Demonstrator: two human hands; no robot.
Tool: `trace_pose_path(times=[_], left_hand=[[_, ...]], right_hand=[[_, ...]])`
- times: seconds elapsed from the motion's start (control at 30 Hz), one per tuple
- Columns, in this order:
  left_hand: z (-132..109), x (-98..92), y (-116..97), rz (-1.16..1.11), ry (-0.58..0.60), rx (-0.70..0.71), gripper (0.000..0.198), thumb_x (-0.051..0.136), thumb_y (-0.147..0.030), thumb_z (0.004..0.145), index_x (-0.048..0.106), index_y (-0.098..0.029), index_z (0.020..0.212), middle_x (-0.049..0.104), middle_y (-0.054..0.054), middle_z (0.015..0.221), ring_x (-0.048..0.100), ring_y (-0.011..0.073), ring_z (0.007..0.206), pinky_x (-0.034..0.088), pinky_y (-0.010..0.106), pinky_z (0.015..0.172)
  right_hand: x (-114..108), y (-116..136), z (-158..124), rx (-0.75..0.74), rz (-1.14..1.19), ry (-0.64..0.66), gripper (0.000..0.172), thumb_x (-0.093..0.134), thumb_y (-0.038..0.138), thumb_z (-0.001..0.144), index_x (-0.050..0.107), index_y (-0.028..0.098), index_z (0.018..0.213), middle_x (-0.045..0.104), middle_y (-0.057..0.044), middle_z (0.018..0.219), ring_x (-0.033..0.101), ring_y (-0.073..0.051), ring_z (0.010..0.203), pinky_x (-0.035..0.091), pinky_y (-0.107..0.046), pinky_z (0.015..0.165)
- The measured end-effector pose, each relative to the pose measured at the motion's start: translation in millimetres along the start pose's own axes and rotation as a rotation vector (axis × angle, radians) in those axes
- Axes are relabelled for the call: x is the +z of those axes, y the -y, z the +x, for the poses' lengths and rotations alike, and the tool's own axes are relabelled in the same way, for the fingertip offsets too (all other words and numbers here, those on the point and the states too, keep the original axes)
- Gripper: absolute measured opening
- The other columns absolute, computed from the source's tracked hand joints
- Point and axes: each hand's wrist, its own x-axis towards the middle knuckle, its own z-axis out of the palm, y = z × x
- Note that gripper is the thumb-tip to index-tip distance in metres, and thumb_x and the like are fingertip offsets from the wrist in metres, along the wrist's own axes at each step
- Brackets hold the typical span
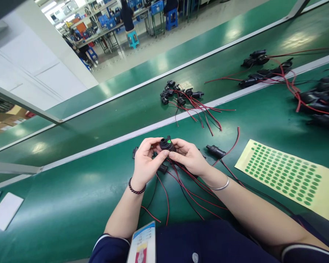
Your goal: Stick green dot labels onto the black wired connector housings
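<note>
Past a badge card (142, 243) at the chest, left hand (145, 165) and right hand (190, 157) close in one grip on a black plug (166, 145), held clear of the tabletop (71, 204) with its green dot (169, 141) up, seemingly to keep it in view. Red wires (186, 190) trail below the grip; a sticker sheet (287, 177) lies to its right.

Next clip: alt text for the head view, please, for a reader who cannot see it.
The left hand and right hand together hold a small black connector bearing a green dot above a green bench, its red and black wires trailing toward the person. A sheet of green dots lies to the right; more wired connectors lie on the belt beyond.
</note>
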Motion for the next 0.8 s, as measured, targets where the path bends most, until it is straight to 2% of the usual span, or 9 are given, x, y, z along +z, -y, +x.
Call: trace_pose_path(times=[0.17, 0.3, 0.43, 0.5, 0.57, 0.63, 0.7, 0.8], left_hand=[[5.2, 1.6, 6.0, -0.052, 0.009, -0.049, 0.040, 0.077, -0.032, 0.075, 0.066, -0.022, 0.112, 0.064, 0.002, 0.094, 0.059, 0.0126, 0.080, 0.049, 0.025, 0.077], [10.0, 2.1, 11.9, -0.071, 0.013, -0.056, 0.038, 0.077, -0.033, 0.074, 0.067, -0.023, 0.109, 0.065, 0.001, 0.091, 0.059, 0.0119, 0.079, 0.048, 0.025, 0.077], [11.2, 2.5, 15.1, -0.037, 0.008, -0.050, 0.034, 0.075, -0.034, 0.075, 0.067, -0.021, 0.106, 0.065, 0.002, 0.092, 0.058, 0.0130, 0.081, 0.048, 0.025, 0.077], [12.0, 2.3, 17.2, -0.019, 0.020, -0.036, 0.033, 0.074, -0.035, 0.076, 0.066, -0.021, 0.105, 0.065, 0.003, 0.093, 0.058, 0.0134, 0.082, 0.048, 0.025, 0.076], [13.5, 1.7, 22.2, 0.001, 0.038, -0.022, 0.032, 0.072, -0.036, 0.078, 0.065, -0.020, 0.105, 0.065, 0.003, 0.092, 0.059, 0.0139, 0.083, 0.048, 0.025, 0.077], [15.9, 0.5, 31.6, 0.052, 0.041, -0.013, 0.032, 0.068, -0.038, 0.080, 0.063, -0.020, 0.107, 0.064, 0.003, 0.093, 0.060, 0.0145, 0.083, 0.049, 0.026, 0.078], [18.9, -0.5, 44.9, 0.164, 0.033, -0.012, 0.033, 0.065, -0.039, 0.082, 0.061, -0.021, 0.110, 0.064, 0.004, 0.095, 0.060, 0.0155, 0.084, 0.050, 0.028, 0.079], [23.9, -0.5, 65.6, 0.389, 0.052, -0.009, 0.034, 0.060, -0.038, 0.085, 0.060, -0.021, 0.115, 0.064, 0.007, 0.104, 0.062, 0.0188, 0.090, 0.051, 0.035, 0.087]], right_hand=[[0.3, 1.2, -0.7, 0.006, -0.143, -0.091, 0.030, 0.070, 0.046, 0.081, 0.064, 0.019, 0.094, 0.071, -0.004, 0.086, 0.068, -0.016, 0.074, 0.057, -0.031, 0.070], [-3.2, 5.4, -0.4, 0.037, -0.276, -0.038, 0.025, 0.063, 0.043, 0.086, 0.063, 0.018, 0.091, 0.068, 0.000, 0.071, 0.065, -0.015, 0.063, 0.055, -0.028, 0.061], [-5.9, 7.4, 1.7, 0.033, -0.360, 0.021, 0.025, 0.055, 0.040, 0.091, 0.062, 0.017, 0.094, 0.069, -0.001, 0.074, 0.067, -0.015, 0.061, 0.054, -0.027, 0.058], [-7.0, 12.3, 1.7, 0.000, -0.514, 0.047, 0.023, 0.053, 0.037, 0.093, 0.063, 0.017, 0.095, 0.071, -0.003, 0.075, 0.067, -0.016, 0.062, 0.054, -0.027, 0.057], [-11.1, 23.1, -1.0, -0.070, -0.756, 0.064, 0.021, 0.056, 0.033, 0.091, 0.065, 0.017, 0.099, 0.073, -0.005, 0.084, 0.070, -0.018, 0.071, 0.056, -0.030, 0.065], [-22.0, 39.1, -7.0, -0.147, -0.992, 0.053, 0.022, 0.060, 0.030, 0.089, 0.066, 0.017, 0.105, 0.074, -0.009, 0.099, 0.071, -0.022, 0.088, 0.056, -0.035, 0.078], [-43.3, 56.9, -16.5, -0.174, -1.163, 0.004, 0.023, 0.057, 0.028, 0.091, 0.067, 0.018, 0.108, 0.073, -0.009, 0.106, 0.069, -0.022, 0.097, 0.054, -0.037, 0.087], [-97.0, 77.6, -36.1, -0.081, -1.372, -0.136, 0.023, 0.050, 0.026, 0.094, 0.071, 0.021, 0.102, 0.074, -0.006, 0.102, 0.069, -0.021, 0.093, 0.053, -0.034, 0.085]])
